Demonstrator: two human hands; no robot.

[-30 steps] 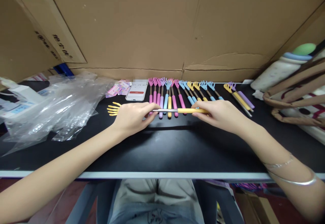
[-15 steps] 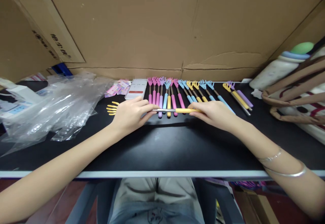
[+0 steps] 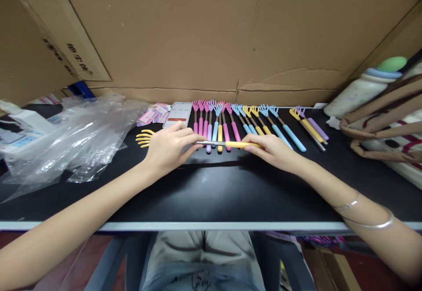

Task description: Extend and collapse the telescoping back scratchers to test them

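Note:
A yellow back scratcher [image 3: 234,144] with a metal rod lies level across both hands, above the black table. My left hand [image 3: 169,146] is closed round its rod near the claw end, and the yellow claw sticks out to the left of it. My right hand [image 3: 272,150] pinches the far end of the yellow handle. Behind the hands lies a row of back scratchers in pink, purple, blue and yellow, among them a blue one [image 3: 289,133]. Farther right are loose parts: a yellow claw [image 3: 295,114], a purple handle [image 3: 318,128] and metal rods.
Clear plastic bags [image 3: 82,137] are heaped at the left, partly over a power strip [image 3: 23,141]. A phone [image 3: 178,114] showing a timer lies beside pink cards [image 3: 154,114]. At the right stand a bottle [image 3: 364,89] and a brown-handled bag [image 3: 395,128]. Cardboard [image 3: 198,31] walls the back.
Both hands have shifted slightly left with the back scratcher, and its right end has dipped a little. The grip of each hand looks the same.

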